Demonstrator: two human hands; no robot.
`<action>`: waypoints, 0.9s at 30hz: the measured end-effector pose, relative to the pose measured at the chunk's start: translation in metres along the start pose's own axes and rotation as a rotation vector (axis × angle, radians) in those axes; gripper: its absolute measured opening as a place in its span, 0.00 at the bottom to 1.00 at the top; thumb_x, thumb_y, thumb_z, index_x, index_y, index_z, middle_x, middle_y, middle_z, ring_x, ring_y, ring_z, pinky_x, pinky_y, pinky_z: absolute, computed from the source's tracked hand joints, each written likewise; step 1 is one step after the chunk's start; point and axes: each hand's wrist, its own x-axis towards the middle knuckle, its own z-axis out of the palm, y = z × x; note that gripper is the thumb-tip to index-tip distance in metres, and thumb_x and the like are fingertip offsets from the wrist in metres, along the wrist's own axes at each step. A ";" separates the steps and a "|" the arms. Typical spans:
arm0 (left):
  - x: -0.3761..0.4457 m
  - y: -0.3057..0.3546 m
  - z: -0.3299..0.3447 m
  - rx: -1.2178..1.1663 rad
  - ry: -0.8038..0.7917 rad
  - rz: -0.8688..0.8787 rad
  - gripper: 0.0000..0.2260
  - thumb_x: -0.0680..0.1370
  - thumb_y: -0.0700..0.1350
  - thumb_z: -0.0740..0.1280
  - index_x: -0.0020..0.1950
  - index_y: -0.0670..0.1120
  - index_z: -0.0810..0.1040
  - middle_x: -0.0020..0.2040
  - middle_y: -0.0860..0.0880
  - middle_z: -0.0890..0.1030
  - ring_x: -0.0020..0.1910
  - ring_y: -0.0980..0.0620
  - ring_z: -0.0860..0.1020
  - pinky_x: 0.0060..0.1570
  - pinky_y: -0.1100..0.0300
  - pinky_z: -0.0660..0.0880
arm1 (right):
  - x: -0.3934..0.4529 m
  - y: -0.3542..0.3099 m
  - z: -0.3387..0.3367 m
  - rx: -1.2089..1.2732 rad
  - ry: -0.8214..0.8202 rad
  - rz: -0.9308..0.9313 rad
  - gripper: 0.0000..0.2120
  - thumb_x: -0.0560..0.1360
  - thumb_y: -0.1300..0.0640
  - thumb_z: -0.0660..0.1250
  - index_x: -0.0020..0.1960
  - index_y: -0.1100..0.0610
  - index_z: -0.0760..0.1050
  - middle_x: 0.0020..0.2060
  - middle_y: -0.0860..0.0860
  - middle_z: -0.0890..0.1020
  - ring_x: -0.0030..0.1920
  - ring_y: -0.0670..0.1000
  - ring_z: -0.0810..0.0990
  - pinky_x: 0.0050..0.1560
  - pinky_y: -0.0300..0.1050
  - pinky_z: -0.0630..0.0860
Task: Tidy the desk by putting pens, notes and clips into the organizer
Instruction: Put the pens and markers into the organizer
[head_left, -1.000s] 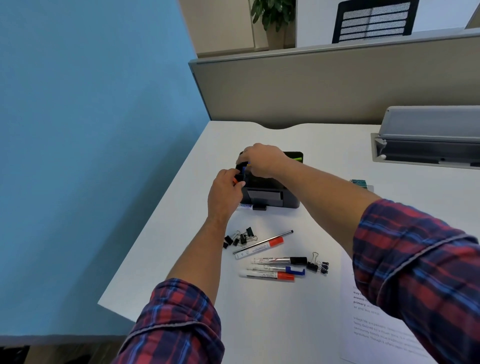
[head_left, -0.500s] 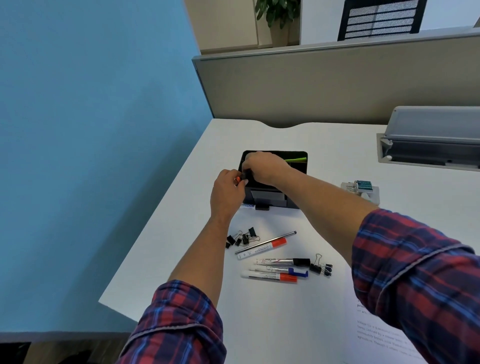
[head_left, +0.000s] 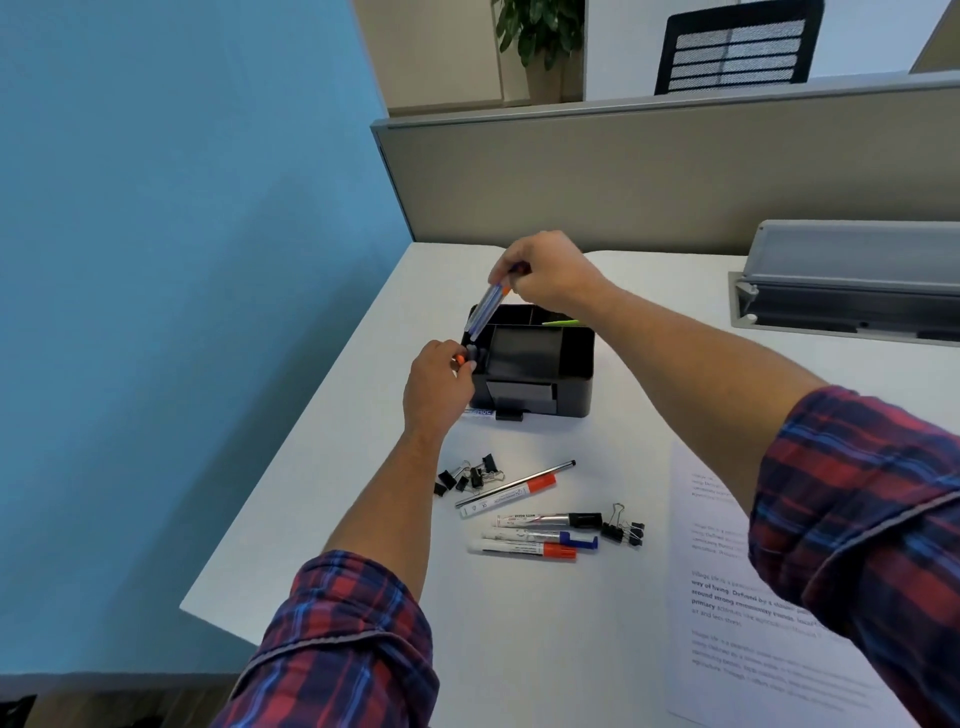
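The right hand (head_left: 550, 275) pinches pens (head_left: 485, 312) above the organizer (head_left: 571, 364); the left hand (head_left: 436, 387) grips an orange-tipped pen (head_left: 460, 359). Labels unreadable.

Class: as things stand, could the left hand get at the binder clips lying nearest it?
Probably not yet: the left hand grips a marker end at the organizer. Nothing covers the binder clips, though.

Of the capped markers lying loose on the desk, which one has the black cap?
The black-capped marker, second of the four from the organizer; the others have red or blue caps.
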 end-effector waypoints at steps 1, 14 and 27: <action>0.000 0.000 0.000 0.001 0.002 -0.002 0.08 0.79 0.46 0.71 0.58 0.47 0.80 0.54 0.50 0.80 0.48 0.52 0.80 0.49 0.61 0.78 | -0.001 0.000 -0.003 0.031 0.003 0.013 0.14 0.74 0.68 0.66 0.48 0.52 0.87 0.40 0.40 0.83 0.41 0.38 0.79 0.45 0.25 0.73; -0.003 0.007 -0.007 -0.069 0.048 -0.068 0.06 0.78 0.40 0.71 0.53 0.49 0.79 0.50 0.51 0.81 0.47 0.52 0.80 0.47 0.59 0.77 | -0.016 -0.015 0.039 -0.150 -0.291 -0.061 0.15 0.76 0.69 0.61 0.54 0.55 0.82 0.50 0.50 0.83 0.50 0.52 0.77 0.44 0.39 0.68; -0.010 0.008 -0.012 -0.208 0.134 -0.138 0.04 0.78 0.43 0.72 0.51 0.45 0.83 0.43 0.50 0.84 0.42 0.53 0.82 0.43 0.63 0.78 | -0.043 -0.012 0.074 -0.154 -0.166 -0.018 0.13 0.82 0.63 0.63 0.65 0.58 0.79 0.56 0.55 0.83 0.53 0.55 0.81 0.52 0.46 0.78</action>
